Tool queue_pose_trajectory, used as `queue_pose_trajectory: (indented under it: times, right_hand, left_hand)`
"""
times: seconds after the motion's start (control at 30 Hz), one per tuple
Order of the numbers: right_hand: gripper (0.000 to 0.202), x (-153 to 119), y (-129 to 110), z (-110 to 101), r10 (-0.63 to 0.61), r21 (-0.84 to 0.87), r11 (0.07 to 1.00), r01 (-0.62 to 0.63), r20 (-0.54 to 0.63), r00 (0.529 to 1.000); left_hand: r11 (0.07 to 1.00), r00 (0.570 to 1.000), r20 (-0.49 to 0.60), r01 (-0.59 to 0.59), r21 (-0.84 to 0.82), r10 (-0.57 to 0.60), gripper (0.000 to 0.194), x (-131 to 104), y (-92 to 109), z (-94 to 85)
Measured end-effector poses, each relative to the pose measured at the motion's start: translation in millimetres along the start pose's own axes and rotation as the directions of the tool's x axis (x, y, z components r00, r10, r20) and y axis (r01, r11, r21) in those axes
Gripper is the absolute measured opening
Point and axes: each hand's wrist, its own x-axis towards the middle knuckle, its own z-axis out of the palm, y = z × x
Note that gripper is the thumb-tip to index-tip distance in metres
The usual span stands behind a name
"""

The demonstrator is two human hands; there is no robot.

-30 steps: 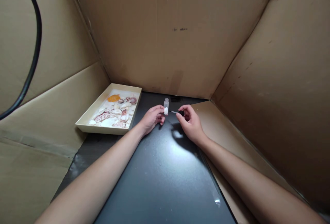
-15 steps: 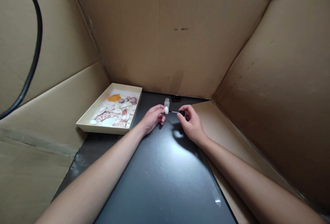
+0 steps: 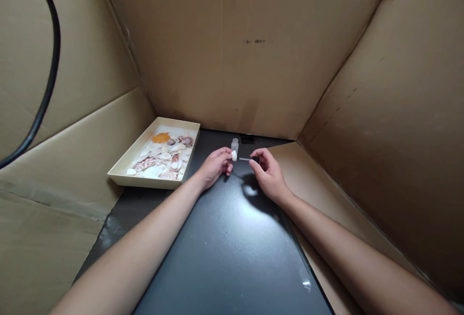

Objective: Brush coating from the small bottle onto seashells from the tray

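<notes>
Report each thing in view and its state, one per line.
Left hand: pinching white shell
White shell: held
Right hand: gripping black cap
Small bottle: upright, uncapped
Black cap: off the bottle
Thin applicator: pointing toward the shell, contact unclear
Tray: uncovered, holding shells
Black cable: curved

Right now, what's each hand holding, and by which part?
The left hand pinches a small white shell by its left edge. The right hand holds a thin-stemmed applicator by its dark cap; whether its tip touches the shell cannot be told.
</notes>
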Motion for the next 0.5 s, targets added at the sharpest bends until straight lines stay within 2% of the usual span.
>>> queue_pose_trajectory:
  times: [0.33,0.5]
  right_hand:
    - [0.012,-1.5,0.8,-1.2,0.006,0.067,0.998,-0.009,0.038,0.999]
    - [0.014,0.1,2.2,-0.1,0.032,0.037,0.999,-0.03,-0.037,0.999]
  left_hand:
    - [1.0,1.0,0.012,-0.003,-0.011,0.003,0.013,0.5,-1.4,-1.4]
    - [1.0,1.0,0.004,-0.008,-0.007,0.009,0.013,0.7,-1.5,-1.1]
